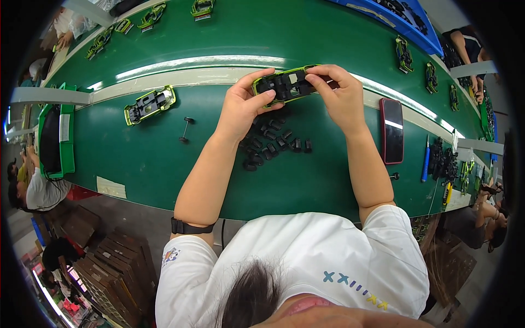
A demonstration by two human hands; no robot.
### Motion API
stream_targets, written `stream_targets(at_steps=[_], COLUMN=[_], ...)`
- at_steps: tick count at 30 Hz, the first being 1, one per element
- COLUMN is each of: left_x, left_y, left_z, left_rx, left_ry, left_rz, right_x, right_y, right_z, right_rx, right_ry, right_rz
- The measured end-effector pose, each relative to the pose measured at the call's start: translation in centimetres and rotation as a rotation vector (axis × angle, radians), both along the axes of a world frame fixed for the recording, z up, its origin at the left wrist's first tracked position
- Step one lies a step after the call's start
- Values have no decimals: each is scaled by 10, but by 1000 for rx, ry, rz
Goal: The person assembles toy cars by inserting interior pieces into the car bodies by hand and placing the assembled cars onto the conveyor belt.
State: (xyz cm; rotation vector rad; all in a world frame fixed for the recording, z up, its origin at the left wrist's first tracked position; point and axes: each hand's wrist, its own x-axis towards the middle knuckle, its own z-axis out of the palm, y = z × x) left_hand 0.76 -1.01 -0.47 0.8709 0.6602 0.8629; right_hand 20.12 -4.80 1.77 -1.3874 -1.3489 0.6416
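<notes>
Both hands hold a green toy car body (287, 83) upside down, its black inner parts facing up, above the green table (164, 158). My left hand (243, 104) grips its left end with the thumb on the underside. At the right end, my right hand (339, 93) pinches with its fingertips on a black part. Below the hands lies a pile of several small black plastic pieces (270, 145).
A second green car body (149, 104) lies upturned at the left, a loose wheel axle (186, 129) beside it. To the right are a dark phone (391, 130), a blue tool (425, 161) and more black parts (444, 161). Several car bodies ride the far belt. Other people sit at both sides.
</notes>
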Motion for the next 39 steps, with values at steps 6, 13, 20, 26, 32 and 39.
stream_targets(at_steps=[6, 13, 20, 26, 32, 39], left_x=[0, -2, 0, -3, 0, 1], left_y=[-1, 0, -2, -1, -3, -4], left_z=[0, 4, 4, 3, 3, 2], left_rx=[-10, -101, -102, -128, -119, -82], left_ry=[3, 40, 55, -15, 37, 48], left_rz=[16, 28, -10, -62, -50, -44], right_x=[-2, 4, 9, 6, 7, 3], right_y=[-1, -2, 7, 5, 4, 1], right_z=[7, 7, -13, -7, -8, -7], right_rx=[107, 35, -217, -316, -339, -316], right_ry=[-213, -299, 314, 189, 262, 178], right_rz=[-41, -83, 56, 106, 99, 59])
